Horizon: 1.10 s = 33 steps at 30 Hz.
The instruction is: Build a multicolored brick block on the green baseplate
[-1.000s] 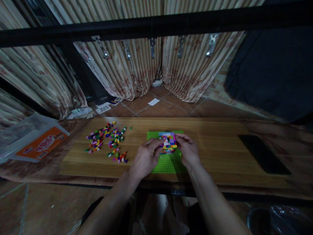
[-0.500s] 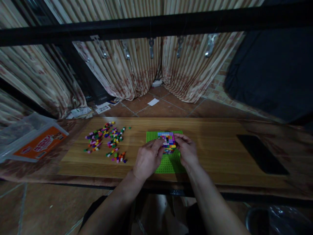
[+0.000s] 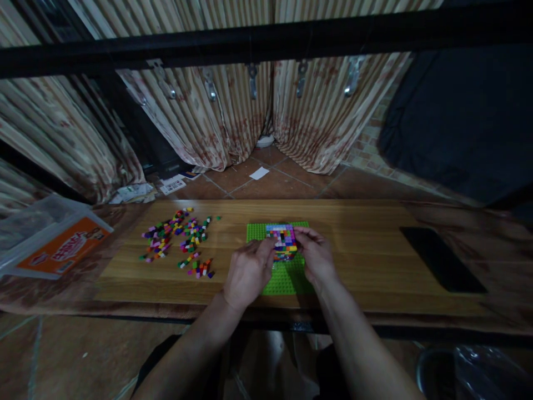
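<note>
Home, likely | striped curtains [image 3: 233,125] | tiled floor [image 3: 289,184] | toy bricks [image 3: 192,229]

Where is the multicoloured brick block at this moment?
In the head view, the multicoloured brick block is just right of centre, between the left hand and the right hand, over the green studded plate.

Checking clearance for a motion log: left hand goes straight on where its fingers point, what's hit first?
The multicolored brick build on the green baseplate. The left hand's fingertips look right at its left side, possibly touching already; depth is unclear.
</note>
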Available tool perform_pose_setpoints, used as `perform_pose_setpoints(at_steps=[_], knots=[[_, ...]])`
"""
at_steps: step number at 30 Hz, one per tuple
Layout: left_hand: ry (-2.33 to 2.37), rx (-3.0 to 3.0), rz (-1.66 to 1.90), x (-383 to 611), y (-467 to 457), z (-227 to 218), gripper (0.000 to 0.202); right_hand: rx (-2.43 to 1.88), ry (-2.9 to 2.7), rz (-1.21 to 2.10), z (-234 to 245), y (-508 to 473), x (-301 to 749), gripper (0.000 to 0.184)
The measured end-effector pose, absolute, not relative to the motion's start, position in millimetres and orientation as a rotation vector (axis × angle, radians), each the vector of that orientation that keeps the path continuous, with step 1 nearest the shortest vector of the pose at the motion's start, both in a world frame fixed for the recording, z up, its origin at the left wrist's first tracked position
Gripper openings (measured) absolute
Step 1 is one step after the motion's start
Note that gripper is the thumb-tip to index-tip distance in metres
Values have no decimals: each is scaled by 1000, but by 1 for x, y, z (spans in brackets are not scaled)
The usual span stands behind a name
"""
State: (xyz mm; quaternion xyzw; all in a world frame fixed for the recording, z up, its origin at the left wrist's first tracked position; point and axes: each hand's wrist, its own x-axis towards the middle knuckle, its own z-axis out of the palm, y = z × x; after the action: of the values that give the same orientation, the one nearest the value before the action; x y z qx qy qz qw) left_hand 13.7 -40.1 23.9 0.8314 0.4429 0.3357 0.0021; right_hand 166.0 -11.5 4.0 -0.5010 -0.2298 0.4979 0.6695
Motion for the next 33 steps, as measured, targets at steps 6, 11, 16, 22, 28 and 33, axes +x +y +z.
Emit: perform_pose_setpoints(at_steps=[6, 11, 16, 22, 28, 33], knots=[[1411, 2577, 1074, 16, -41, 23, 20, -1137, -523, 1120, 1, -11, 167, 16], [1377, 2575, 1159, 18, -41, 21, 23, -1127, -532, 1126, 1, -11, 167, 15], [1378, 2569, 1210, 21, -42, 18, 24, -1117, -533, 1130, 3, -12, 166, 15], [1366, 2597, 1181, 21, -42, 16, 22, -1121, -524, 1125, 3, -13, 165, 16], [1392, 2701, 1091, 22, -43, 17, 22, -1141, -518, 1098, 0, -12, 164, 16], [1357, 2676, 1090, 22, -43, 16, 24, -1155, -527, 1073, -3, -11, 164, 14]])
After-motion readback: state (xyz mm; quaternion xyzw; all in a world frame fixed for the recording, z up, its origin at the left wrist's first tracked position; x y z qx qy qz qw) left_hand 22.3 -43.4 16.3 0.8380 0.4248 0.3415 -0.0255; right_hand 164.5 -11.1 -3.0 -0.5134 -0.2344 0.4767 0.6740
